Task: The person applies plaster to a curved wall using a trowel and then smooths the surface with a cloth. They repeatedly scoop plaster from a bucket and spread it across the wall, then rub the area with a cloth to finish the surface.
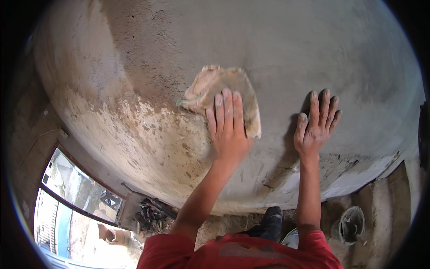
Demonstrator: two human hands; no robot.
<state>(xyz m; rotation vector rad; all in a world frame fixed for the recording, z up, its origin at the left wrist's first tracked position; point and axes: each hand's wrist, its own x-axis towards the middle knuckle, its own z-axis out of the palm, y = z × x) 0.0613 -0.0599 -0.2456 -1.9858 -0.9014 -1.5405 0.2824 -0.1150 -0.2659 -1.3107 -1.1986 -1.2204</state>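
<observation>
My left hand (228, 123) lies with its fingers straight over a dirty beige rag (244, 85), holding it flat against the plastered wall (286, 49). The rag's uneven edges spread beyond my fingertips, and a frayed greenish bit sticks out at its left side. My right hand (316, 125) is empty, with its fingers apart, up against the smooth grey plaster to the right. Grey smears coat its fingertips. Whether the right palm fully touches the wall cannot be made out. Left of the rag, the wall turns brown, rough and patchy.
A bucket (351, 225) smeared with grey stands on the floor at lower right. Dark debris (152, 215) is heaped at the wall's foot on the left, near a bright glazed opening (83, 188). My dark shoe (272, 217) shows below, close to the wall.
</observation>
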